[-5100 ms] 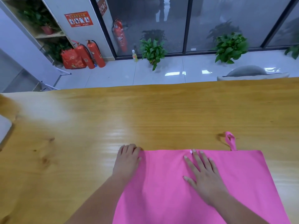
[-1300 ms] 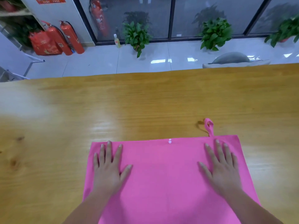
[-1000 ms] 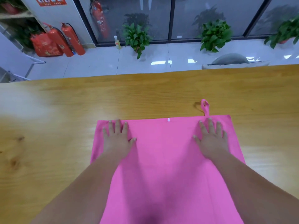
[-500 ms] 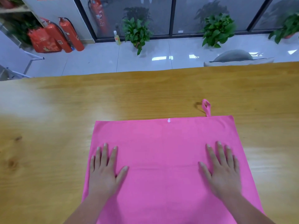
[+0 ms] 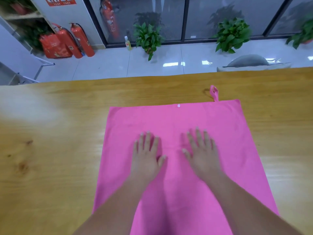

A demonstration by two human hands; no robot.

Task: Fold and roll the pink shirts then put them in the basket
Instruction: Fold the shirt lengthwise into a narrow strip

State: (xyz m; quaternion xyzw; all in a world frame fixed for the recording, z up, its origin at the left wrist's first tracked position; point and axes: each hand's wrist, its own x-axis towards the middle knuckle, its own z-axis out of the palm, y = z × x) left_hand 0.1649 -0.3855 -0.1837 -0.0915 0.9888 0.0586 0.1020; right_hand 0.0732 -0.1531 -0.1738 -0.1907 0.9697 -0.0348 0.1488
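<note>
Open tabletop [image 5: 50, 167] flanks the pink shirt [image 5: 169, 119] left, right, beyond.

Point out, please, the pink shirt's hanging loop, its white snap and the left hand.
hanging loop [image 5: 216, 97], head view, on its stem by the far hem
white snap [image 5: 178, 106], head view, on its centre
left hand [image 5: 146, 159], head view, on its back

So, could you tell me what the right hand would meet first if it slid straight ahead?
The right hand meets only flat pink shirt up to its far hem, then seemingly bare table.

Wood table [image 5: 50, 150], red extinguishers [image 5: 82, 40] & red bag [image 5: 54, 46]; potted plants [image 5: 149, 38], sm. bottle [image 5: 127, 43], grey chair [image 5: 249, 61]
</note>
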